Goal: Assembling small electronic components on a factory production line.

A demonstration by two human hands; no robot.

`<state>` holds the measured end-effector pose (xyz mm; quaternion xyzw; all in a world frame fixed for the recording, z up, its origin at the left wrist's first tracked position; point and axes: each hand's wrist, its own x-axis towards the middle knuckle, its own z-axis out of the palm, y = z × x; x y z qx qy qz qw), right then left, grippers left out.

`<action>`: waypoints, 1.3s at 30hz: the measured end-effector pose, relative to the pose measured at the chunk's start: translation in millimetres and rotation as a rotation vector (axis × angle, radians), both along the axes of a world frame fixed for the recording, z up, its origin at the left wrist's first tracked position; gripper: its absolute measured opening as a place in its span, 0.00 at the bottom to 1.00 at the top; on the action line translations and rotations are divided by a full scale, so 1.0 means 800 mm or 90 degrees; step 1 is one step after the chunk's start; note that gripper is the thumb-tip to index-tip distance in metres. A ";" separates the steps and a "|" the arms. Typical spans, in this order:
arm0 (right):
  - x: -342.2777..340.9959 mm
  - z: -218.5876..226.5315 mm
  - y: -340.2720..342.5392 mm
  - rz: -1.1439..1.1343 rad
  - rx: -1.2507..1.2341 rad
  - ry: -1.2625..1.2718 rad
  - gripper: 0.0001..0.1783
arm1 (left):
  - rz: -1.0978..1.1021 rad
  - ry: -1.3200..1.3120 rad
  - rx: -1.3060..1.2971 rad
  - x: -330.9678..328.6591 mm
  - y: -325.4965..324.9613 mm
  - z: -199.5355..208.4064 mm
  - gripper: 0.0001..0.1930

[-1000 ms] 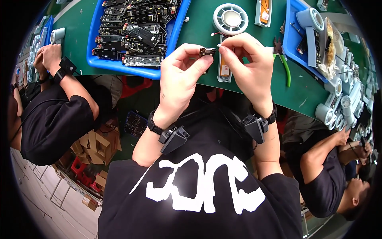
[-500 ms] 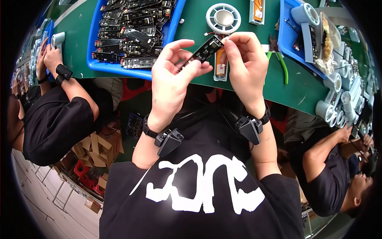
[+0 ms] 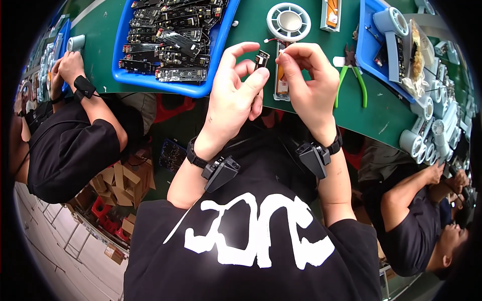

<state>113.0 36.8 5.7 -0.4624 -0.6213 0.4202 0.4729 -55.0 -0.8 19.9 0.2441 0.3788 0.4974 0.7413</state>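
Observation:
A black circuit board [image 3: 261,59] is gripped between the thumb and fingers of my left hand [image 3: 232,85]. It is turned nearly end-on, and my palm and fingers hide most of its length. To its right, my right hand [image 3: 312,78] pinches thumb to forefinger on a tiny whitish bit that I cannot make out. Behind and between the hands lies a light blue device with a round, spoked head [image 3: 288,22]. Its narrow handle holds an orange battery [image 3: 282,86], and a thin wire with a small white plug [image 3: 267,40] sticks out near the head.
A blue tray [image 3: 201,90] of circuit boards stands at left on the green table [image 3: 366,118]. Green-handled pliers [image 3: 351,75] lie at right, beside another blue tray [image 3: 369,60]. Light blue housings [image 3: 414,143] crowd the far right. People work on both sides.
My left hand has swung the circuit board from a slanted, broad view to nearly end-on. My right fingertips, earlier at the board's end, are now apart from it.

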 end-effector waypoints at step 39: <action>0.008 -0.008 0.026 0.065 0.415 -0.228 0.14 | 0.018 0.255 0.007 0.015 0.005 0.015 0.16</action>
